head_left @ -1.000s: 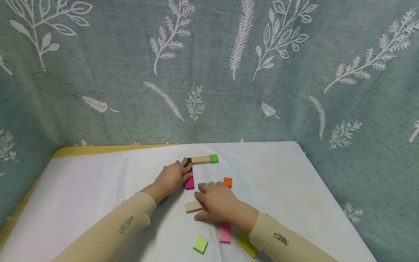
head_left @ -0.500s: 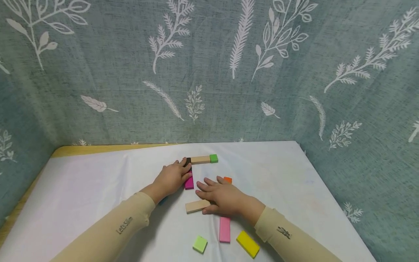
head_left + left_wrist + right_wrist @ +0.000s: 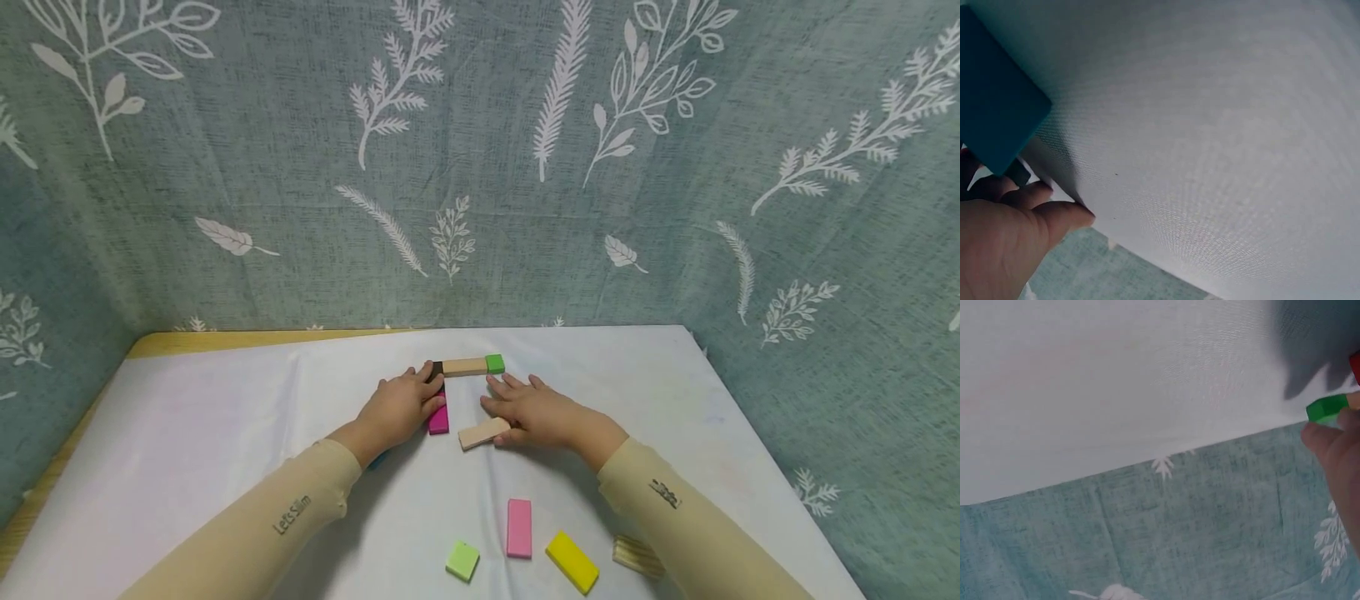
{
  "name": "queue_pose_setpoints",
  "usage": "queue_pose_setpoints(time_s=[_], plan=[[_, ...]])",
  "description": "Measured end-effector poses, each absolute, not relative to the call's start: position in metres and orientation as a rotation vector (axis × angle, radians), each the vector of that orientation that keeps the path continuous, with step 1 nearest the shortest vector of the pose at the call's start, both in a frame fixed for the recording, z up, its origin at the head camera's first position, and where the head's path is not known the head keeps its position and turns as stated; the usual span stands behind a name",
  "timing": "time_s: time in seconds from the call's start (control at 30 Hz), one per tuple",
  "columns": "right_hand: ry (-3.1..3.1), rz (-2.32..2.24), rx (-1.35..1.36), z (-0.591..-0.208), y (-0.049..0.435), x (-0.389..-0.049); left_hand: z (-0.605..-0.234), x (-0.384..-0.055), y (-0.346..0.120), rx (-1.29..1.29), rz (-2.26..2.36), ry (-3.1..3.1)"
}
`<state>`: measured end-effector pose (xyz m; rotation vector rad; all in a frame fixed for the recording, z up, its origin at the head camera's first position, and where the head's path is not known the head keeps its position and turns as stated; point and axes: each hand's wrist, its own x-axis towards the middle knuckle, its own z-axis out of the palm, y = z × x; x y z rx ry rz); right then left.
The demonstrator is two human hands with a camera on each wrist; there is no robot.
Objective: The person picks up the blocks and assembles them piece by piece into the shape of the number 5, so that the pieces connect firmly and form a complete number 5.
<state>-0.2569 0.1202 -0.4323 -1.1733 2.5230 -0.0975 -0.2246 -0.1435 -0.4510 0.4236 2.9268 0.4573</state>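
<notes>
Here's your left hand point(image 3: 397, 408), fingers parted and laid over the black block point(image 3: 437, 367) and magenta block point(image 3: 438, 422). Your right hand point(image 3: 543, 415) spreads its fingers wide, near the green block point(image 3: 495, 363), thumb at one end of the nearer plain wooden block point(image 3: 480, 434) on the counter point(image 3: 225, 417).

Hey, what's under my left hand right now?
Your left hand partly covers a black block and a magenta block; a blue block peeks out by the wrist. In the head view, anything else beneath is hidden.
</notes>
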Motion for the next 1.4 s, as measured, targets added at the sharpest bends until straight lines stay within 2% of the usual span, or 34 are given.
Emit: queue_pose_setpoints(time_s=[0.23,0.67,0.97,1.4], plan=[[2.702,-0.045,-1.002,-0.436,0.108,-0.250,-0.451,-0.224,-0.142,0.429,0.461,2.927],[2.967,0.084,-0.596,-0.443,0.057,-0.209,-0.451,-0.224,-0.149,0.414,0.469,2.924],[2.997,0.269,-0.382,-0.443,0.048,-0.210,-0.453,-0.227,-0.146,0.422,0.484,2.938],[2.923,0.098,-0.442,-0.446,0.051,-0.211,-0.454,-0.226,-0.146,0.423,0.474,2.931]])
